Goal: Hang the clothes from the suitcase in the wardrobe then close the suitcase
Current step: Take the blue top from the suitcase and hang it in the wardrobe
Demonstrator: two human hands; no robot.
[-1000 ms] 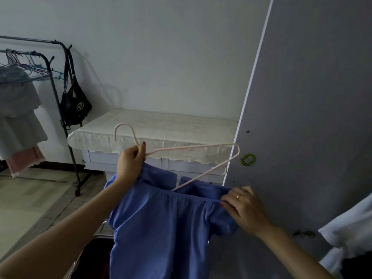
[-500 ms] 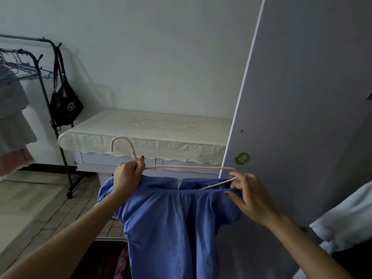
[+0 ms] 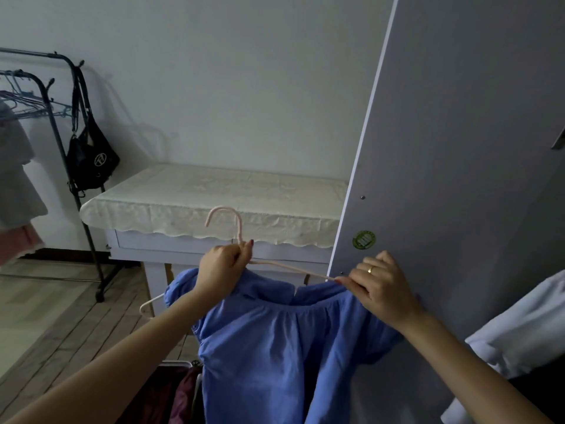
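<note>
A blue short-sleeved garment [image 3: 284,347] hangs in front of me on a pale pink hanger [image 3: 232,221]. My left hand [image 3: 224,266] grips the hanger's neck together with the blue collar. My right hand [image 3: 382,283] pinches the hanger's right arm at the garment's right shoulder. The grey wardrobe door [image 3: 458,179] stands open just behind my right hand. Below, part of the suitcase [image 3: 175,364] shows dark red clothes [image 3: 183,396]; most of it is hidden by the blue garment.
A table with a cream cloth [image 3: 214,197] stands against the wall ahead. A black clothes rack [image 3: 61,142] with a black bag [image 3: 91,160] and hung clothes is at the left. A white hanger [image 3: 149,304] sits low by the table. White fabric [image 3: 526,325] hangs at right.
The hanger has gone down into the blue garment's neck and levelled out. My right hand moved from the fabric's shoulder to pinch the hanger's right arm. The view shifted slightly right.
</note>
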